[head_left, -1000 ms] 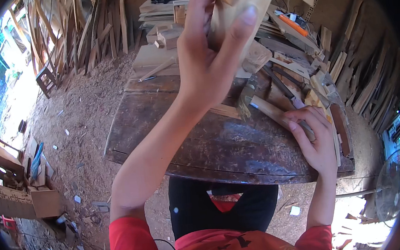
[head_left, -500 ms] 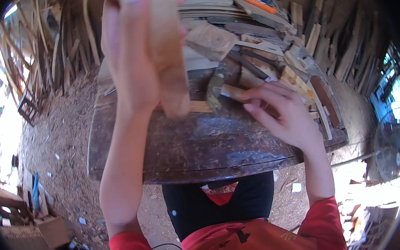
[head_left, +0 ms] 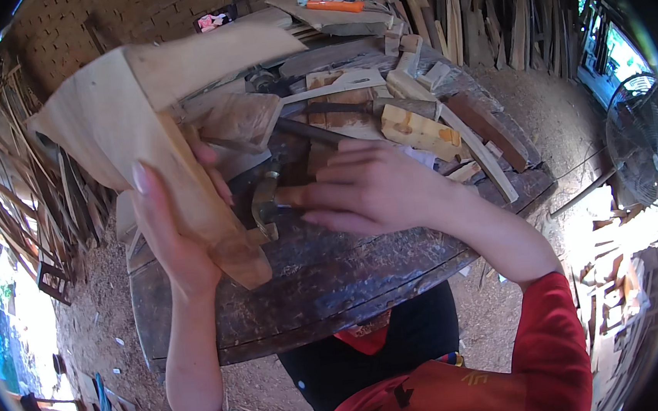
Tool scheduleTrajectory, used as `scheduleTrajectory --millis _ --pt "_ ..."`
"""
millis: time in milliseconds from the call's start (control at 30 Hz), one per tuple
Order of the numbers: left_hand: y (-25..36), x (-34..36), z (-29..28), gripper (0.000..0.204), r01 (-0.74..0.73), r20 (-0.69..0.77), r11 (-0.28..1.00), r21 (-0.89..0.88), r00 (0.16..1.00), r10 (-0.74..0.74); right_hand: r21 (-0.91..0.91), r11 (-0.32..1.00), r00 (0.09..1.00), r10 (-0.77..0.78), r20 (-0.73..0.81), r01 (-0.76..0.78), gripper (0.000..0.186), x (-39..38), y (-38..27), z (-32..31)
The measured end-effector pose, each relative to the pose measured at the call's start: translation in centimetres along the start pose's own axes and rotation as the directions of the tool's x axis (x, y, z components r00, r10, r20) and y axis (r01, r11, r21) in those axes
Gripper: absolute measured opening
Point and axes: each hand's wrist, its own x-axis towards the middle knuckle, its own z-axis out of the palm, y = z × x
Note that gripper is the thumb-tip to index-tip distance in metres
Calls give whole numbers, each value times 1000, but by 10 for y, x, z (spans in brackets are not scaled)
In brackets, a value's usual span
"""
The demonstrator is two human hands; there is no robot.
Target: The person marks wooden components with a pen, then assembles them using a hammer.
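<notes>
My left hand (head_left: 179,244) grips a pale, angular wooden piece (head_left: 113,114), its long arm slanting down over the bench (head_left: 313,292) and its wide part raised at the upper left. My right hand (head_left: 366,191) is closed on the short wooden handle of a tool whose curved, dull metal head (head_left: 265,195) lies beside the wooden piece's lower end. The right fingertips partly hide the handle. A dark bar (head_left: 312,133) and a yellowish wood block (head_left: 416,131) lie just beyond my right hand.
Boards and offcuts (head_left: 477,128) crowd the bench's back and right. An orange-handled item (head_left: 333,6) lies on boards at the back. Long slats (head_left: 519,20) lean along the walls. A standing fan (head_left: 633,139) is at the right, over a floor strewn with shavings (head_left: 99,324).
The view has turned. The wooden piece in my left hand has come down and left. My right hand, still on the tool handle, has shifted left, closer to that piece.
</notes>
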Motion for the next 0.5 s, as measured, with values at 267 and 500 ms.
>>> scheduleTrajectory --millis 267,500 --pt "-10 -20 1 74 -36 229 983 179 974 -6 201 977 988 92 -126 -65 30 -13 1 -6" --pt "-9 -21 4 83 -124 169 949 -289 969 179 306 945 975 168 -146 -116 24 -13 3 -4"
